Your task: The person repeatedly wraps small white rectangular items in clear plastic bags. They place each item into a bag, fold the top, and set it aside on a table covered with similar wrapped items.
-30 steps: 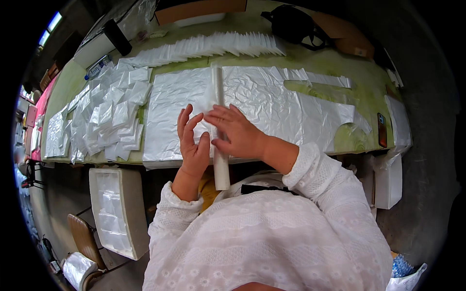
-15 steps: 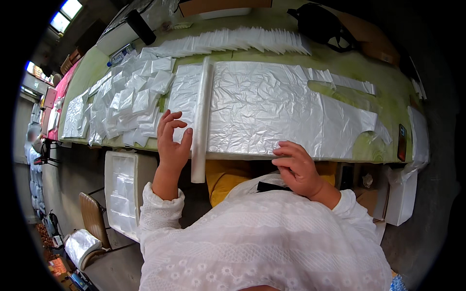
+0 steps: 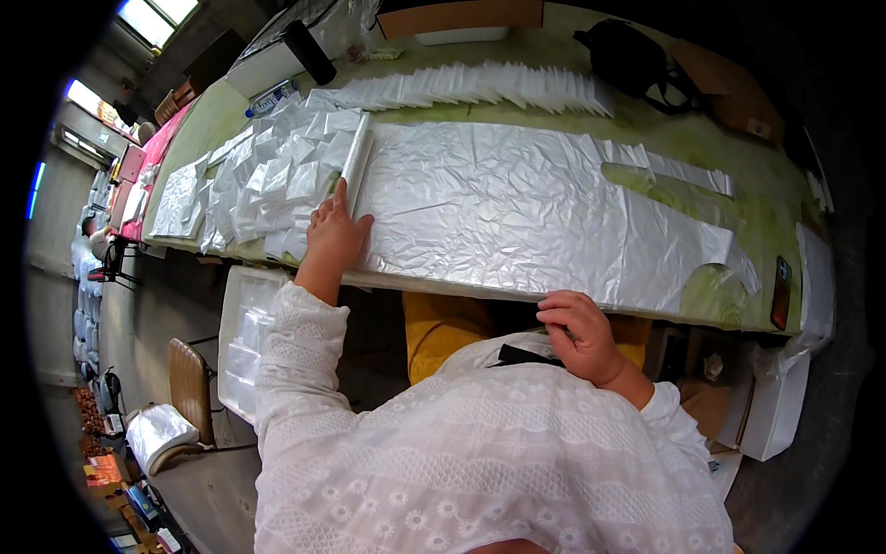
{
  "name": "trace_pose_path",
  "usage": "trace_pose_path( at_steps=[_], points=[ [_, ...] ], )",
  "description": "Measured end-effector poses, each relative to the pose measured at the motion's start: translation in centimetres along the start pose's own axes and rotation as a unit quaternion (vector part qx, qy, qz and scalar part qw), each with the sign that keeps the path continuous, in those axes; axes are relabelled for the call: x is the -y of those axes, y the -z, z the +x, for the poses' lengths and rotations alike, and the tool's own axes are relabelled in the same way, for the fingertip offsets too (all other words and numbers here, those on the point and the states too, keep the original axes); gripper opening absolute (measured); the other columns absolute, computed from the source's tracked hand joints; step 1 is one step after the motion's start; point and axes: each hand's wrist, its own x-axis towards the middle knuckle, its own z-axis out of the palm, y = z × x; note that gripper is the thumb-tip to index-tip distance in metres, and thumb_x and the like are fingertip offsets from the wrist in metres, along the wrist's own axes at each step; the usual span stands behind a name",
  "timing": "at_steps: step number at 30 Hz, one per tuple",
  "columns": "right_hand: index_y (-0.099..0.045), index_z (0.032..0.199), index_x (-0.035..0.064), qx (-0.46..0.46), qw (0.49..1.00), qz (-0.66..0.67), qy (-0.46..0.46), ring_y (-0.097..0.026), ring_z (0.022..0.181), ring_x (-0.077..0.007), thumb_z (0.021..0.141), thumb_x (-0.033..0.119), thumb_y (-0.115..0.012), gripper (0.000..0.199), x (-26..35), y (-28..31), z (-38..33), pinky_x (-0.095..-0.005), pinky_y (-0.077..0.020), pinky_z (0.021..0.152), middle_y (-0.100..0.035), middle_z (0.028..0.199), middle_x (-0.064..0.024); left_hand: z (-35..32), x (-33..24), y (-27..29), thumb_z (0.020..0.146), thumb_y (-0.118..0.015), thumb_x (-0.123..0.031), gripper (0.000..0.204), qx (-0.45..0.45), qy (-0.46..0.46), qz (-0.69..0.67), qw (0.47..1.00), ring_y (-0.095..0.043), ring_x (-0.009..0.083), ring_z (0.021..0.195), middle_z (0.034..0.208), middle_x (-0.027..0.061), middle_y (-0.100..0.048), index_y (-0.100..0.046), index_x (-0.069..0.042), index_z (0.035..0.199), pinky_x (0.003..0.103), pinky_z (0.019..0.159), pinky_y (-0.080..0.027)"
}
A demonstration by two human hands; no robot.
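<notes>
A stack of thin, translucent white plastic aprons (image 3: 480, 203) lies flat and crinkled along the table, its neck loop and cut-out armhole toward the right. A pale tube (image 3: 357, 154) lies across the stack's left end. My left hand (image 3: 334, 231) rests on the tube's near part, index finger stretched out and the others slightly bent; the tube's near end is hidden beneath it. At the table's front edge, by the stack's lower border, my right hand (image 3: 583, 337) holds nothing, its fingers loosely bent. Folded plastic packets (image 3: 277, 175) are heaped just left of the tube.
Behind the stack runs a row of folded packets (image 3: 471, 88). A black bag (image 3: 629, 65), a black cylinder (image 3: 309, 53) and a bottle (image 3: 270, 97) stand at the back. A phone (image 3: 782, 294) lies at the right edge. Below left is a white bin (image 3: 231, 323).
The tube has moved left over the stack to its left end. My left hand has come down from a raised, curled pose onto it. My right hand has barely moved.
</notes>
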Motion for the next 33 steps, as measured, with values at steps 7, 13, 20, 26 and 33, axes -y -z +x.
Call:
trace_pose_path(
  at_steps=[7, 13, 20, 26, 33],
  points=[
    [-0.069, 0.107, 0.0033, -0.006, 0.993, 0.078, -0.088, -0.067, 0.102, -0.0263, 0.088, -0.003, -0.067, 0.021, 1.4, 0.8, -0.4, -0.0360, -0.0536, 0.089, -0.069, 0.109, -0.0110, -0.5, -3.2, -0.2, 0.097, -0.063, -0.022, 0.078, 0.029, -0.071, -0.401, 0.913, -0.064, 0.0305, 0.116, 0.130, 0.0222, -0.062, -0.022, -0.015, 0.163, 0.036, 0.099, -0.048],
    [-0.036, 0.151, 0.0025, 0.076, 0.841, 0.392, -0.364, -0.064, 0.111, -0.0197, 0.100, 0.005, -0.059, 0.056, 1.9, -1.8, 2.3, -0.0343, -0.0524, 0.099, -0.061, 0.125, -0.0131, -5.2, -16.4, -1.1, 0.098, -0.065, -0.009, 0.092, 0.155, -0.035, -0.775, 0.611, -0.063, 0.0185, 0.092, 0.115, 0.0122, -0.058, -0.003, -0.023, 0.164, 0.038, 0.074, -0.059],
    [-0.032, 0.152, 0.0007, 0.099, 0.718, 0.466, -0.507, -0.069, 0.093, -0.0251, 0.101, 0.009, -0.054, 0.056, 1.3, 0.6, 2.1, -0.0384, -0.0600, 0.085, -0.061, 0.121, -0.0177, -3.4, -23.1, -2.0, 0.099, -0.057, -0.006, 0.081, 0.179, -0.005, -0.782, 0.598, -0.062, 0.0200, 0.094, 0.127, 0.0091, -0.053, -0.014, -0.031, 0.163, 0.040, 0.075, -0.060],
    [-0.043, 0.144, -0.0021, 0.157, 0.762, 0.321, -0.540, -0.068, 0.090, -0.0198, 0.085, 0.011, -0.066, 0.064, 2.3, 10.2, -4.6, -0.0359, -0.0566, 0.084, -0.065, 0.112, -0.0130, 6.0, -20.3, -3.1, 0.099, -0.056, -0.006, 0.070, 0.093, 0.011, -0.819, 0.566, -0.061, 0.0202, 0.093, 0.120, 0.0115, -0.058, -0.027, -0.019, 0.161, 0.039, 0.077, -0.056],
    [-0.049, 0.138, 0.0008, 0.050, 0.822, 0.228, -0.520, -0.064, 0.092, -0.0156, 0.077, 0.009, -0.070, 0.064, 3.8, 14.9, -10.3, -0.0315, -0.0534, 0.082, -0.064, 0.110, -0.0063, 1.3, -18.6, -2.9, 0.099, -0.063, -0.015, 0.050, 0.261, 0.009, -0.713, 0.650, -0.063, 0.0170, 0.087, 0.103, 0.0067, -0.066, -0.051, -0.002, 0.145, 0.037, 0.072, -0.057]
  ],
)
